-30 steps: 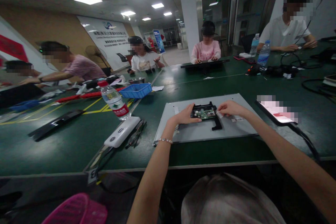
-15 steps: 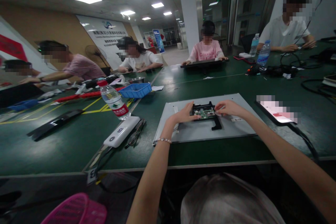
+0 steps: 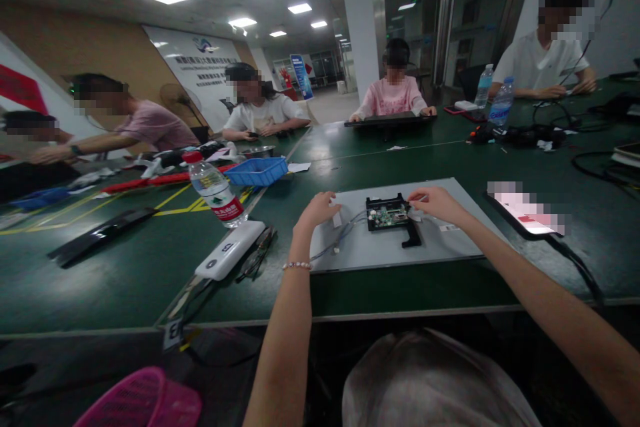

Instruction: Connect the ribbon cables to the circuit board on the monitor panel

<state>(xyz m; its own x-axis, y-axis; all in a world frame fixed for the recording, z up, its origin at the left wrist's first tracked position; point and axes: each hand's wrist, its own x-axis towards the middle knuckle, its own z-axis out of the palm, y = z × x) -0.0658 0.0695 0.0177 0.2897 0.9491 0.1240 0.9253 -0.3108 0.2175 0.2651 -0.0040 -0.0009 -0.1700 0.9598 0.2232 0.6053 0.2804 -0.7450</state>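
A flat grey panel [image 3: 345,260] lies on the table before me, a black bracket [image 3: 413,233] on its middle. Inside the bracket sits a green circuit board [image 3: 389,215], and thin grey cables [image 3: 345,233] run left from it. My left hand [image 3: 318,209] is over the panel's left edge, fingers bent and apart, near a small white tag [image 3: 337,219]. At the bracket's right side, my right hand [image 3: 436,204] has thumb and fingers pinched together; whatever is between them is too small to name.
Left of the panel are a white power bank [image 3: 233,250], glasses [image 3: 256,255], a water bottle [image 3: 215,190] and a blue tray [image 3: 257,171]. A lit phone [image 3: 530,213] with a cable lies to the right. Several people sit around the table.
My left hand has moved left from the circuit board to the panel's left edge, uncovering the cables. My right hand remains at the bracket's right side.
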